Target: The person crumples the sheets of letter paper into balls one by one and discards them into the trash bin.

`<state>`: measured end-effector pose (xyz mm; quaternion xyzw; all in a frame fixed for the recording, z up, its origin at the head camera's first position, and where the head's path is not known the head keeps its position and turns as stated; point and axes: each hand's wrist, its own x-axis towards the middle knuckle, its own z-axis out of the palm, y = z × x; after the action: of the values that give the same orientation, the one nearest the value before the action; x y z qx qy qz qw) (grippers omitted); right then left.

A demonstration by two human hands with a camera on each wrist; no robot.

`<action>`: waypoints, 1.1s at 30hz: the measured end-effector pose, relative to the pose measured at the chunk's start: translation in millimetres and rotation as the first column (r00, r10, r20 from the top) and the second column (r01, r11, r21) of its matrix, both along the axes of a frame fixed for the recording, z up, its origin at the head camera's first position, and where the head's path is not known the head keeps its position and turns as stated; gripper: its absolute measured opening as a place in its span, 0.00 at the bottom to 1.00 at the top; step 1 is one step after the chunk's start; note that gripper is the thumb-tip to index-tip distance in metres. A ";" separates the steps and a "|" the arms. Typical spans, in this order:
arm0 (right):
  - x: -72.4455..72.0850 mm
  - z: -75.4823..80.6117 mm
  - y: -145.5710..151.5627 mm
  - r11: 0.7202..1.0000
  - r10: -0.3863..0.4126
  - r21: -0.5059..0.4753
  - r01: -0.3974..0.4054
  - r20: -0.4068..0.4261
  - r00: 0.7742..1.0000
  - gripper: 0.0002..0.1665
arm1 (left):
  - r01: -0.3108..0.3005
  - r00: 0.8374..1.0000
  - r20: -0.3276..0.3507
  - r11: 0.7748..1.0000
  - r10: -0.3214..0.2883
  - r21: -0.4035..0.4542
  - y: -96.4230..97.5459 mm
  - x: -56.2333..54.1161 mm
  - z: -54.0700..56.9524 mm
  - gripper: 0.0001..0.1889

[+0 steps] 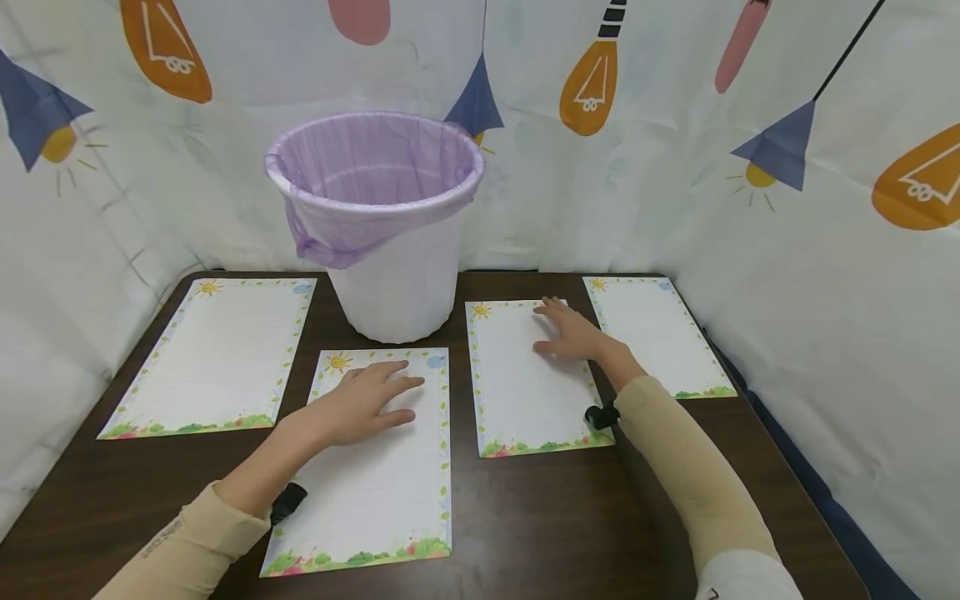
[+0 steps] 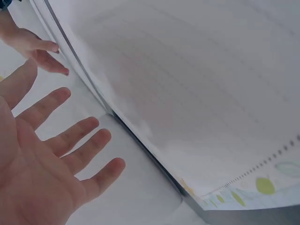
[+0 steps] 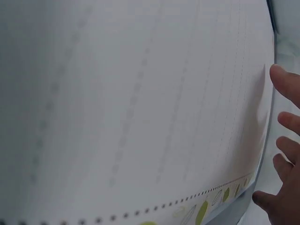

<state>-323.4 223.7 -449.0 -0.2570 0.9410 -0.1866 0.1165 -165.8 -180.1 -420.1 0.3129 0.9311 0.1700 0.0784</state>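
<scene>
Over a sheet of lined paper [image 1: 397,508] with a leafy border, my left hand [image 1: 363,406] is held with its fingers spread and nothing in them. In the left wrist view the left hand [image 2: 51,154] shows its palm and separated fingers beside the sheet [image 2: 187,93]. To the right, my right hand [image 1: 573,331] hovers over another bordered sheet [image 1: 517,392], fingers spread apart. The right wrist view catches the right hand [image 3: 286,150] at the edge, holding nothing, with the lined sheet [image 3: 154,103] filling most of the view.
A white bin [image 1: 401,283] with a purple liner [image 1: 322,246] stands at the back of the dark table [image 1: 540,525]. Two more bordered sheets lie on it, a far-left sheet [image 1: 217,354] and a far-right sheet [image 1: 648,333]. Behind hangs a printed curtain [image 1: 660,167].
</scene>
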 end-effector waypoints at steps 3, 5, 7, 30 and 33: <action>-2.5 1.6 2.0 1.000 0.000 0.006 0.000 0.014 1.000 0.45 | 0.016 1.000 -0.002 1.000 -0.016 -0.011 4.0 1.7 2.0 0.28; -3.2 3.3 3.5 1.000 0.004 0.000 -0.004 0.018 1.000 0.44 | 0.022 1.000 -0.002 1.000 -0.022 -0.009 5.7 2.2 2.6 0.28; -3.8 4.8 4.7 1.000 0.005 -0.003 -0.005 0.022 1.000 0.43 | 0.025 1.000 0.002 1.000 -0.025 -0.011 6.9 2.4 1.8 0.28; -3.2 4.9 21.6 0.982 -0.141 0.130 0.135 0.038 0.989 0.58 | 0.036 0.994 0.101 0.999 -0.031 -0.041 14.2 10.6 -2.7 0.29; -3.9 3.5 23.9 0.982 -0.158 0.109 0.151 0.054 0.986 0.59 | 0.040 0.993 0.114 0.998 -0.034 -0.051 14.2 11.0 -3.4 0.28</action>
<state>-327.3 247.6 -445.6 -0.1707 0.9625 -0.1537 0.1444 -154.8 -165.9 -423.4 0.3177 0.9235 0.1610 0.1423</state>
